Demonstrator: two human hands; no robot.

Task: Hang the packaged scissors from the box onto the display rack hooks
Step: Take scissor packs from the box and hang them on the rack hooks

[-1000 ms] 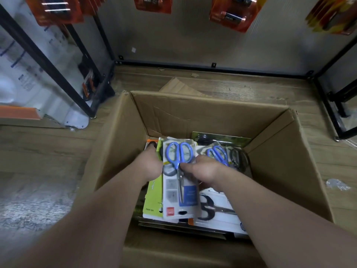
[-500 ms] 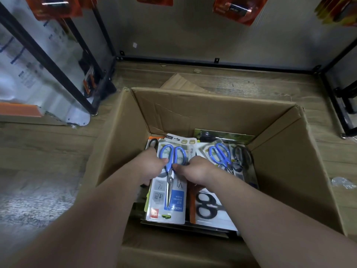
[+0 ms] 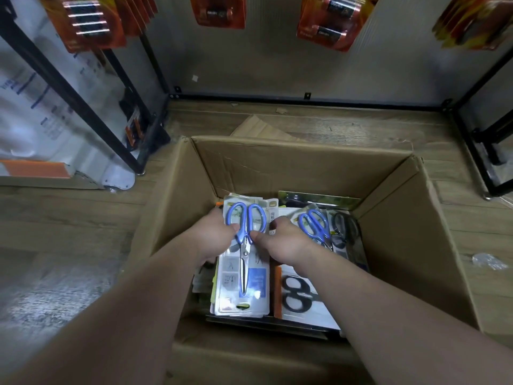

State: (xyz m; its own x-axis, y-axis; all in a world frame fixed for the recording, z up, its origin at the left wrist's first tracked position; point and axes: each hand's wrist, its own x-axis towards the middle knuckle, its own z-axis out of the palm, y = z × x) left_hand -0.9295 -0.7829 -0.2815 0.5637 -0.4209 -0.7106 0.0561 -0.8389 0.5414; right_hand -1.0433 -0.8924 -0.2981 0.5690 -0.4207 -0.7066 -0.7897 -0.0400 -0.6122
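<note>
An open cardboard box (image 3: 397, 245) stands on the wood floor in front of me. Inside it lie several packaged scissors. Both hands reach into the box and grip one stack of blue-handled scissors packs (image 3: 244, 273) by its upper end. My left hand (image 3: 215, 234) holds the stack's left edge and my right hand (image 3: 280, 240) holds its right edge. Another blue-handled pack (image 3: 315, 226) and a black-handled pack (image 3: 344, 229) lie at the right. A pack with large black handles (image 3: 298, 298) lies below my right wrist.
The display rack's grey back panel (image 3: 277, 65) rises behind the box, with orange battery packs (image 3: 219, 9) hanging along the top. Black frame bars (image 3: 69, 93) stand at left and right. A loose cardboard flap (image 3: 261, 129) lies behind the box.
The held stack of blue scissors packs has shifted left and slightly up in the box, with both hands moving along. The view has tilted a little downward.
</note>
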